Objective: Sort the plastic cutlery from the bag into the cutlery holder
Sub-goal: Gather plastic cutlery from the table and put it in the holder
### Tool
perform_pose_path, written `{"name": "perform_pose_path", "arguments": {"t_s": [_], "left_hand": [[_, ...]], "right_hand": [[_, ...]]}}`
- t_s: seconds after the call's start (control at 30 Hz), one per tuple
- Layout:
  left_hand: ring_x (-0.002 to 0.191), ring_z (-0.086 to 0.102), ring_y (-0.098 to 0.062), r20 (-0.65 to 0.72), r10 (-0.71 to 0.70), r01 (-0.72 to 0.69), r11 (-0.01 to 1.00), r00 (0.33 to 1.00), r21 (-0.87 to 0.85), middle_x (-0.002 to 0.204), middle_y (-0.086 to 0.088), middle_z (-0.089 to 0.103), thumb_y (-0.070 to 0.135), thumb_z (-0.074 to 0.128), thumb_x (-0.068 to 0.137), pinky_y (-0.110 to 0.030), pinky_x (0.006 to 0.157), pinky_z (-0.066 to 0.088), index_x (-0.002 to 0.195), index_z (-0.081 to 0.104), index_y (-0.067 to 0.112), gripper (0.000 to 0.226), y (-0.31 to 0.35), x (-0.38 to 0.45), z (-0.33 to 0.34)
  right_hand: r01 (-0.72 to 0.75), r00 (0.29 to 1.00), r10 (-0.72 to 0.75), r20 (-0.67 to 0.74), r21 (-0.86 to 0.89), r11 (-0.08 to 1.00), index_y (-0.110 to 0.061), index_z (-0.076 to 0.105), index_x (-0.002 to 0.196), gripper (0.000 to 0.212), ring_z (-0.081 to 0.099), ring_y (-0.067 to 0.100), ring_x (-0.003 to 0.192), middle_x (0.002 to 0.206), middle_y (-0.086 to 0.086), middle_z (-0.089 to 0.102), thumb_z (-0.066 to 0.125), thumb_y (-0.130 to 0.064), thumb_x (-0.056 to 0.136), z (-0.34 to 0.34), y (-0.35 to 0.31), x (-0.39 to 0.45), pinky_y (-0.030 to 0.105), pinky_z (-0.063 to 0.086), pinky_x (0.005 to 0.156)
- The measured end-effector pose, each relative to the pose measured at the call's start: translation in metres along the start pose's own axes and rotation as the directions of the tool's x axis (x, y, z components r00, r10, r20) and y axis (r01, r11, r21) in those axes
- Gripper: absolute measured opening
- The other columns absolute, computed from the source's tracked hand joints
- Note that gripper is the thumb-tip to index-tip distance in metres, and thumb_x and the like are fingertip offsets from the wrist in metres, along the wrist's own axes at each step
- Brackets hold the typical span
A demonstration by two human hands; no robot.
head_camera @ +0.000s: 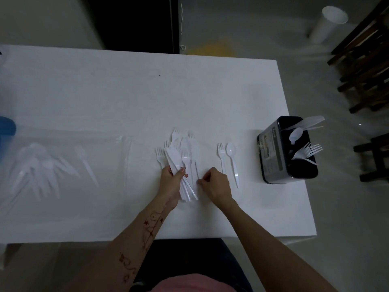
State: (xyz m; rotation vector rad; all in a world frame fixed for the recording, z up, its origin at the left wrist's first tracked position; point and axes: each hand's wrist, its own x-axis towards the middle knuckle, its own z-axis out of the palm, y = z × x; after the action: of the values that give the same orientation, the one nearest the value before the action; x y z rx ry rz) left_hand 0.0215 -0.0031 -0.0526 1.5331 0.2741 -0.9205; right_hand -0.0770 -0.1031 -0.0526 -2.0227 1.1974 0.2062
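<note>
A fanned bundle of white plastic cutlery [181,152], mostly forks and knives, lies on the white table [105,91] in front of me. My left hand [171,182] grips the handle ends of this bundle. My right hand [215,185] pinches the handle of one piece at the bundle's right edge. A single fork [221,155] and a spoon [232,161] lie apart to the right. The black cutlery holder [273,152] stands near the table's right edge with spoons and forks sticking out. A clear plastic bag [46,165] with more cutlery lies at the left.
A blue object [7,127] shows at the far left edge. On the floor beyond the table stands a white cup-shaped bin [328,24], with dark wooden chairs [366,66] at the right. The table's right edge runs just past the holder.
</note>
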Motion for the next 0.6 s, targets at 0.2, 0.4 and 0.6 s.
{"name": "perform_pose_path", "arguments": {"t_s": [0.2, 0.4, 0.6], "left_hand": [[0.084, 0.063, -0.018, 0.014, 0.009, -0.009, 1.0, 1.0, -0.018, 0.107, -0.013, 0.063, 0.01, 0.061, 0.092, -0.027, 0.066, 0.05, 0.121, 0.056, 0.0, 0.031, 0.0, -0.002, 0.003], [0.087, 0.066, -0.021, 0.08, -0.017, 0.02, 0.999, 0.997, -0.029, 0.106, -0.012, 0.065, 0.011, 0.061, 0.092, -0.036, 0.079, 0.054, 0.113, 0.059, 0.005, 0.022, -0.001, -0.001, 0.006], [0.08, 0.064, -0.018, 0.083, 0.001, 0.001, 1.0, 0.997, -0.025, 0.096, -0.003, 0.064, 0.009, 0.061, 0.092, -0.026, 0.068, 0.05, 0.107, 0.059, 0.008, 0.016, 0.001, -0.001, 0.01]], "right_hand": [[-0.049, 0.996, 0.043, -0.082, -0.074, 0.996, -0.01, 0.058, 0.094, 0.017, 0.057, 0.015, 0.07, 0.083, 0.003, 0.061, 0.065, -0.024, 0.088, -0.015, 0.011, -0.004, 0.024, 0.043, 0.062], [-0.045, 0.994, 0.041, -0.104, -0.038, 0.998, -0.01, 0.06, 0.098, 0.013, 0.057, 0.016, 0.076, 0.09, 0.004, 0.065, 0.063, -0.021, 0.092, -0.017, 0.019, -0.003, 0.026, 0.043, 0.068], [0.009, 0.993, 0.019, -0.116, 0.237, 0.971, -0.014, 0.062, 0.091, 0.005, 0.066, 0.019, 0.072, 0.083, -0.001, 0.068, 0.061, -0.019, 0.093, -0.021, 0.027, -0.004, 0.037, 0.06, 0.072]]}}
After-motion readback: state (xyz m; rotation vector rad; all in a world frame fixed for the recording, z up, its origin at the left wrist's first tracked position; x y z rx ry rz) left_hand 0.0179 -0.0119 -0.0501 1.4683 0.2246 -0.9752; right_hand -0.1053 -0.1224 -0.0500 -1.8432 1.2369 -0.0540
